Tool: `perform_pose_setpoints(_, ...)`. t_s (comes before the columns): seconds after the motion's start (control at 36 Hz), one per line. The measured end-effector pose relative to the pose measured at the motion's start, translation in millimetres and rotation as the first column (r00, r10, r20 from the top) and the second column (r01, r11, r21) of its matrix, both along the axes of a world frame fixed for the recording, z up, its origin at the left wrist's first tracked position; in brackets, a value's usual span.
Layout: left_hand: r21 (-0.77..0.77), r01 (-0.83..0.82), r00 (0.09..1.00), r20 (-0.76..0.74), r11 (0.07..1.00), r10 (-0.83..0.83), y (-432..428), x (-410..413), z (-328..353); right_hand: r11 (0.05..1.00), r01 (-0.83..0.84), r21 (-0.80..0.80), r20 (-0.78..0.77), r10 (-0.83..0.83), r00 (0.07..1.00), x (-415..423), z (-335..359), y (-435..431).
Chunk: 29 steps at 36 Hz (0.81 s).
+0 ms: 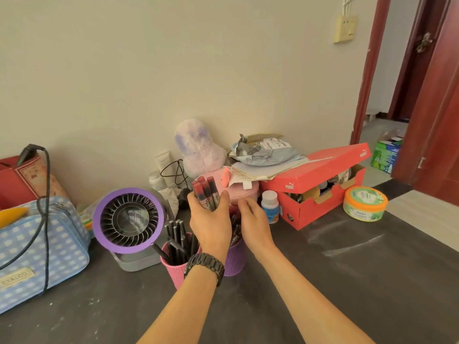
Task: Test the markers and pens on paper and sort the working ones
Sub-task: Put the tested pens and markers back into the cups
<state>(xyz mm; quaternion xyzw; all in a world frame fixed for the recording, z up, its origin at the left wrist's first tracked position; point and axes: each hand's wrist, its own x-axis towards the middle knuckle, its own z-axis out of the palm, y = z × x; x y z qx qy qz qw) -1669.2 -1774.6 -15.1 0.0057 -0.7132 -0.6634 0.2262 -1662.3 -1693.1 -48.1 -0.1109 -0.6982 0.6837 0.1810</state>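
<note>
Markers (207, 193), head view: a bundle of red-capped markers stands upright at frame centre, long axes near vertical, caps uppermost, gripped in the left hand (211, 224), whose fingers (224, 198) are clamped round the printed barrels. The right hand (254, 223) lies just beside it, to the right, over the purple cup (236, 259). Its fingers (244, 203) are apart and loosely bent and hold nothing that can be seen. More markers (236, 235) lean in that cup, directly below and between the two hands, so the right hand is the nearer to them. The cup is perforated plastic. A like pink cup (173, 266), touching it on the left, holds slim black pens (176, 234), tips up. Both cups stand on the dark, matt, chalk-smeared worktop (347, 281). A purple-rimmed fan (128, 219) sits at centre left, and a red cardboard shoebox (315, 194) at centre right. Judged stage: gathering markers, testing not yet begun.
</note>
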Motion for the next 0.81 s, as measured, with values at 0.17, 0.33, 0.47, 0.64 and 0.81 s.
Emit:
perform_pose_setpoints(0.17, -0.039, -0.02, 1.0, 0.02, 0.999, 0.02, 6, 2, -16, 0.989, -0.005, -0.149, 0.016, 0.007, 1.0, 3, 3, -6)
perform_pose_setpoints(0.33, -0.09, 0.021, 0.997, 0.077, 0.996, -0.015, 6, 8, -17, 0.947, -0.023, -0.32, 0.02, 0.031, 0.999, 4, 3, -12)
perform_pose_setpoints(0.47, -0.082, 0.036, 0.993, 0.112, 0.996, -0.026, 5, 7, -12, 0.943, -0.047, -0.329, 0.008, 0.053, 0.999, 4, 2, -11)
perform_pose_setpoints(0.64, -0.119, 0.043, 0.99, 0.142, 0.992, -0.026, 2, 6, -8, 0.979, -0.076, -0.189, 0.073, 0.091, 0.993, -2, 0, -4)
perform_pose_setpoints(0.81, -0.361, 0.076, 0.994, 0.103, 0.93, -0.041, -3, 1, -11, 0.995, -0.09, -0.033, 0.072, 0.092, 0.993, -3, 3, -3)
